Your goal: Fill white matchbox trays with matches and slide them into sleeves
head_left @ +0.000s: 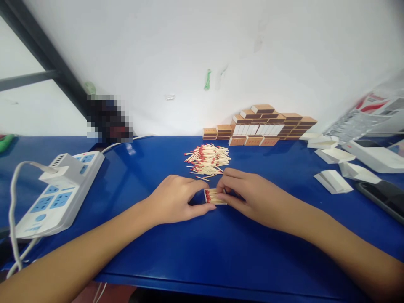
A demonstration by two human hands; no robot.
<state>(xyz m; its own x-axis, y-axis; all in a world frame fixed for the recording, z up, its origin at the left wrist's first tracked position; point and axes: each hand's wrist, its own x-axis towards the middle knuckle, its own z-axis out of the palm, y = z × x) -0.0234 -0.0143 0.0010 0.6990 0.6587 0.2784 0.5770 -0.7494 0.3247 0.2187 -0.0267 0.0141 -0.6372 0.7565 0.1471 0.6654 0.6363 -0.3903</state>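
Note:
A small white matchbox tray [206,202] lies on the blue table, filled with a row of red-tipped matches [212,196]. My left hand [176,198] holds the tray at its left end, thumb along the near side and fingers at the far side. Over the right end, my right hand [244,191] is closed, thumb and bent fingers on the matches there; the fingertips partly hide what they grip. Just beyond both hands is a loose pile of matches [210,158], with a few stray sticks at its near edge.
Matchboxes [263,124] are stacked against the white wall. At right lie folded white papers [333,181], a white box [375,155], a dark phone [385,200] and a plastic-wrapped pack [362,109]. A white power strip [63,198] with cables stands at left.

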